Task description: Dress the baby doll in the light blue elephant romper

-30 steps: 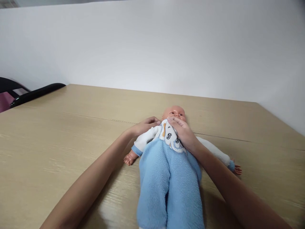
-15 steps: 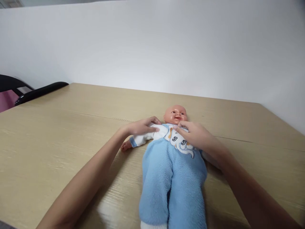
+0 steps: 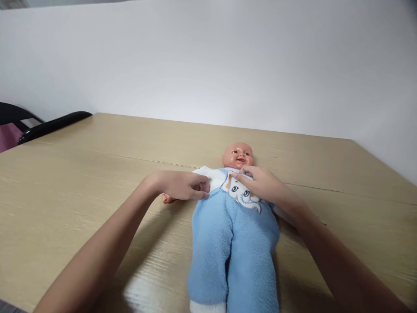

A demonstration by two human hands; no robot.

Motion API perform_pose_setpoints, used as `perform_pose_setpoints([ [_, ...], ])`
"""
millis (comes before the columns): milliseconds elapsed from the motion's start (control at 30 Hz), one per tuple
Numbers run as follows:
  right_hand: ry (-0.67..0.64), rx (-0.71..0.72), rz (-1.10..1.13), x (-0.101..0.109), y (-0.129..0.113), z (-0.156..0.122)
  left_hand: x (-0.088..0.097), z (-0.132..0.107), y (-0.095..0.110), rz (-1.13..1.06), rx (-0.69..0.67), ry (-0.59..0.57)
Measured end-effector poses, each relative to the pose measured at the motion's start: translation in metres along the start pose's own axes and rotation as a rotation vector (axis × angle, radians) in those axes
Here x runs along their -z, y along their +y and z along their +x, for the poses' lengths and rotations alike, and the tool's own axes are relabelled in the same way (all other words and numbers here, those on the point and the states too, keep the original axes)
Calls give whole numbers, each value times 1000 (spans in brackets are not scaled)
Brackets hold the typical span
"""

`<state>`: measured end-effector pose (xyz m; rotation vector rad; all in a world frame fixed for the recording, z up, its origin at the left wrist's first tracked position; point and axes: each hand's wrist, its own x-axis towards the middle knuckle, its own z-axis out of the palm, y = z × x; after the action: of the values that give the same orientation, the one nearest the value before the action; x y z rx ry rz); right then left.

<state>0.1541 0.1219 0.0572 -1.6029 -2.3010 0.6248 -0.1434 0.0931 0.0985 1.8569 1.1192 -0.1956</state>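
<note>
A baby doll (image 3: 238, 155) lies on its back, its bald head toward the far side. It wears a blue fleece romper (image 3: 211, 243) with white sleeves and an elephant face on the chest. My left hand (image 3: 180, 184) is at the romper's side, below the doll's shoulder, thumb and fingers curled in on the cloth; it covers most of that sleeve. The doll's small hand (image 3: 167, 198) pokes out below my wrist. At the neckline, my right hand (image 3: 260, 180) pinches the collar's edge between thumb and finger. The doll's other arm is largely hidden under my right forearm.
The doll rests on a light wooden table (image 3: 97, 182) with a seam running across it. A white wall (image 3: 208, 65) rises behind the far edge. Beyond the left edge stands a black chair (image 3: 55, 126), with something pink beside it.
My left hand has slid down from the doll's shoulder to the side of its chest, over the sleeve. My right hand stays at the collar. The view has shifted slightly.
</note>
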Motion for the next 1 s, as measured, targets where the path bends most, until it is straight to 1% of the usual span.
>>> perform_pose_setpoints([
  [200, 18, -9, 16, -5, -1, -1, 6, 3, -4, -94, -176, -58],
  [267, 34, -4, 9, -6, -1, 0, 6, 3, -6, -111, -191, -73],
  [333, 35, 2, 8, -6, 0, 0, 6, 4, -10, -121, -174, -77],
  [433, 2, 1, 24, -5, 1, 0, 5, 6, -15, -126, -160, -58],
  [567, -10, -3, 50, -4, 3, 0, 3, 11, -16, -143, -239, -6],
  [633, -2, 2, 60, -5, 4, 0, 3, 14, -17, -116, -287, 63],
  [700, -10, -1, 69, -5, 4, 1, 3, 16, -19, -74, -306, 126],
  [833, 2, 10, 49, -5, 4, 1, 4, 18, -22, -37, -274, 161],
  [1000, 25, -15, 13, -3, 3, -7, 3, 17, -19, 37, -215, 228],
])
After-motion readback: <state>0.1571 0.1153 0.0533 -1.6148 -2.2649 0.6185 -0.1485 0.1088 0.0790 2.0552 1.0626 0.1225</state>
